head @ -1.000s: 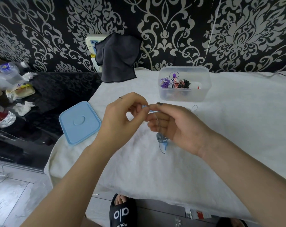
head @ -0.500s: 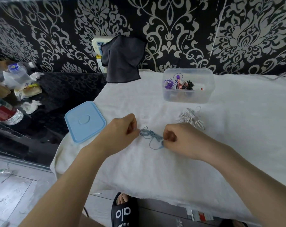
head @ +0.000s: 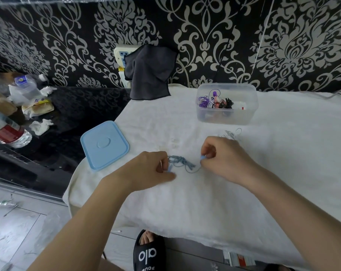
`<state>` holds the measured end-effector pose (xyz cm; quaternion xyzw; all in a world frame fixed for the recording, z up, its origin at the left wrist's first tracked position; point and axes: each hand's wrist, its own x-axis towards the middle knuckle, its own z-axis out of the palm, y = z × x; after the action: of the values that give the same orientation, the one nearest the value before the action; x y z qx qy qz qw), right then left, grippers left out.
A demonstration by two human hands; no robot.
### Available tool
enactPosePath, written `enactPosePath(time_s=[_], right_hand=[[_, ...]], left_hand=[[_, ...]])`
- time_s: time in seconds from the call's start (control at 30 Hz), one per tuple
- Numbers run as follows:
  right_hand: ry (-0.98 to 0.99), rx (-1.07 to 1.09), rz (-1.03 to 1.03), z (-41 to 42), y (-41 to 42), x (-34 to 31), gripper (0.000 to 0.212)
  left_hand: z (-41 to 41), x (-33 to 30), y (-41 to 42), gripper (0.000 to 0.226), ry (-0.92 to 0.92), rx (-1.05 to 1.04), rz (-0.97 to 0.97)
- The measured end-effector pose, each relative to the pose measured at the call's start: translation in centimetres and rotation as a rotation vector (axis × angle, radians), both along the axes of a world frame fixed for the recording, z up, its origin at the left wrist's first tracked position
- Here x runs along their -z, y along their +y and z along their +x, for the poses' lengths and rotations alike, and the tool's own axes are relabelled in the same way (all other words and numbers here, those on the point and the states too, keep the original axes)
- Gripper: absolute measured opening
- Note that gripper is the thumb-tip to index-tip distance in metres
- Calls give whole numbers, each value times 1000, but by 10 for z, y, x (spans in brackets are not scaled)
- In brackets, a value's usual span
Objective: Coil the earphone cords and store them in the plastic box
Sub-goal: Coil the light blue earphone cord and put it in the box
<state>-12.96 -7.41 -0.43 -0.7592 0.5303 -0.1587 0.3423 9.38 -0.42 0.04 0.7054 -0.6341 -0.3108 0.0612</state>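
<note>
Blue earphone cord (head: 182, 163) lies loosely tangled on the white cloth (head: 204, 202), between both hands. Left hand (head: 152, 169) has fingers curled, pinching the cord's left end. Right hand (head: 222, 153) has fingers curled, pinching a blue earbud at the right end. White earphone cord (head: 231, 133) just behind the right hand. Plastic box (head: 227, 103) further back holds coiled cords; blue lid (head: 104, 144) to the left.
</note>
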Motion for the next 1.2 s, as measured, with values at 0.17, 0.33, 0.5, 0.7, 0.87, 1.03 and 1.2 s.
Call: enactPosePath(time_s=[0.17, 0.33, 0.5, 0.7, 0.87, 1.03, 1.2], right_hand=[[-427, 158, 78, 5, -6, -12, 13], [-751, 208, 256, 17, -4, -19, 13], [-681, 196, 298, 17, -2, -16, 17], [-675, 144, 339, 15, -1, -15, 17], [-737, 177, 381, 14, -2, -18, 17], [-795, 148, 443, 16, 3, -22, 15], [-809, 118, 409, 18, 6, -25, 14]], left_hand=[[15, -12, -9, 17, 6, -152, -184], [22, 7, -24, 18, -141, -80, -310], [12, 15, -33, 15, -164, -26, -320], [6, 10, -37, 5, -139, -14, -406], [-7, -15, -24, 14, 133, -71, -515], [-21, -24, -14, 17, 263, -93, -506], [-25, -26, -15, 20, 343, -95, -526]])
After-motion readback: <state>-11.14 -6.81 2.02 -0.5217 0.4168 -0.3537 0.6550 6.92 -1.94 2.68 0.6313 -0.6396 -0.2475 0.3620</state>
